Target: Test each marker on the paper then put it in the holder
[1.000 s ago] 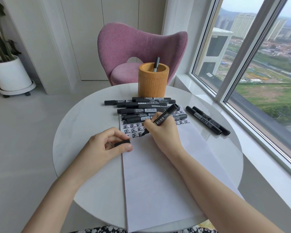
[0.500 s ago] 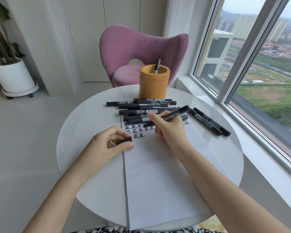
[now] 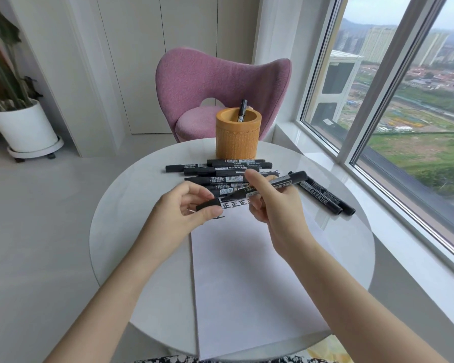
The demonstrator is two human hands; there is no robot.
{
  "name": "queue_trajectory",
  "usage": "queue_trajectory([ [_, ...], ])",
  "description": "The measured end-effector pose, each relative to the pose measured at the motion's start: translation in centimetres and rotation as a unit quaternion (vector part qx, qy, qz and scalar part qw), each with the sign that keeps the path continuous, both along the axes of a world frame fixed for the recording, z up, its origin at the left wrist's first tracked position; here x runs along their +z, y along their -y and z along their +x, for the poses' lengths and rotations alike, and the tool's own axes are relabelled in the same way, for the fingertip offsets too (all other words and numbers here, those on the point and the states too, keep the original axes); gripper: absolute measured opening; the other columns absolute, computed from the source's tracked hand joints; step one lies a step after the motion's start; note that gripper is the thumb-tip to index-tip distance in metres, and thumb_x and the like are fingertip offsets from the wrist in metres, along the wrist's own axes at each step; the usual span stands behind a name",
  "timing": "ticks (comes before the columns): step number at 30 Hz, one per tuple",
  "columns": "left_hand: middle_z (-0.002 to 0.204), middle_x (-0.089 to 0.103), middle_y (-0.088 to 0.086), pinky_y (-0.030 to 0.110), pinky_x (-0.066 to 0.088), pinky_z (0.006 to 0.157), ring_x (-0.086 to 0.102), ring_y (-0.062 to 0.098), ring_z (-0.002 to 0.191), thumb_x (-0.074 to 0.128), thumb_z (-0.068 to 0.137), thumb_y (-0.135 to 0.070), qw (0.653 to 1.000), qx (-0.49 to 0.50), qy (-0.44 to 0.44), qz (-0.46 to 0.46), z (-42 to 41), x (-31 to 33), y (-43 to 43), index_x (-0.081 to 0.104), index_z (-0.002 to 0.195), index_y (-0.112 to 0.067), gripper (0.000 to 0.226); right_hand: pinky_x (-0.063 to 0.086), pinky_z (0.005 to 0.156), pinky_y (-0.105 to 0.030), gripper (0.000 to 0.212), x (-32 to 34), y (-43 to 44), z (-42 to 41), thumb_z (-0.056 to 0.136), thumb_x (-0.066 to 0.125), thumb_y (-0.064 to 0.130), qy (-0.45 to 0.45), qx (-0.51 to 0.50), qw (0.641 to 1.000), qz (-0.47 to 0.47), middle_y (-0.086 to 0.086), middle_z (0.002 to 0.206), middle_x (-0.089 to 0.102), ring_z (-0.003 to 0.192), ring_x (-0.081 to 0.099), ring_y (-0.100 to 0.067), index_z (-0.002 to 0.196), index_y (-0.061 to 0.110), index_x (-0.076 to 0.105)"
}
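My right hand point(image 3: 271, 205) grips an uncapped black marker point(image 3: 286, 182), lifted above the white paper point(image 3: 247, 271), its tip pointing left. My left hand point(image 3: 184, 208) pinches the black cap point(image 3: 208, 204) between thumb and fingers, just left of the marker's tip. Rows of black test characters point(image 3: 233, 204) show at the paper's top. A pile of several black markers point(image 3: 220, 170) lies across the paper's far end. The orange holder point(image 3: 238, 137) stands behind the pile with one marker point(image 3: 242, 110) in it.
Two more black markers point(image 3: 325, 196) lie on the round white table point(image 3: 131, 195) to the right. A pink chair point(image 3: 220, 85) stands behind the table, a window point(image 3: 404, 100) runs along the right, and a potted plant point(image 3: 19, 121) sits on the floor at left.
My right hand lifted the marker off the paper and turned it level. My left hand rose from the table with the cap and came close to the marker's tip.
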State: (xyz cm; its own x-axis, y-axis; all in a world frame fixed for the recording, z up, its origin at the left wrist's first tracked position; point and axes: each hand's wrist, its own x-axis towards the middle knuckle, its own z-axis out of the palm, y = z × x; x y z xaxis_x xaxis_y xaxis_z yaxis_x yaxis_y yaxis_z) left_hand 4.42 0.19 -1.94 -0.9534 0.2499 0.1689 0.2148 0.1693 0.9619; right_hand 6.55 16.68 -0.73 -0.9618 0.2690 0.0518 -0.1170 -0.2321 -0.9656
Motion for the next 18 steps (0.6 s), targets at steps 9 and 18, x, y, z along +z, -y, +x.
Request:
queue_trajectory([
  [9, 0.081, 0.073, 0.009, 0.019, 0.050, 0.062, 0.065, 0.021, 0.071, 0.076, 0.074, -0.011, 0.999, -0.002, -0.013, 0.038, 0.9, 0.2, -1.7, 0.061, 0.084, -0.009, 0.019, 0.022, 0.039, -0.016, 0.048, 0.1, 0.9, 0.6, 0.089, 0.059, 0.004, -0.017, -0.006, 1.000, 0.022, 0.011, 0.045, 0.025, 0.040, 0.019, -0.008, 0.054, 0.024, 0.034],
  [18, 0.073, 0.073, 0.001, 0.020, 0.048, 0.060, 0.060, 0.016, 0.064, 0.071, 0.079, -0.008, 0.996, 0.015, -0.046, 0.071, 1.6, 0.5, -2.9, 0.060, 0.078, -0.014, 0.012, 0.023, 0.043, -0.020, 0.047, 0.5, 0.9, 0.1, 0.084, 0.050, -0.005, -0.051, -0.039, 0.997, 0.039, 0.004, 0.049, 0.025, 0.050, 0.020, -0.017, 0.052, 0.021, 0.029],
])
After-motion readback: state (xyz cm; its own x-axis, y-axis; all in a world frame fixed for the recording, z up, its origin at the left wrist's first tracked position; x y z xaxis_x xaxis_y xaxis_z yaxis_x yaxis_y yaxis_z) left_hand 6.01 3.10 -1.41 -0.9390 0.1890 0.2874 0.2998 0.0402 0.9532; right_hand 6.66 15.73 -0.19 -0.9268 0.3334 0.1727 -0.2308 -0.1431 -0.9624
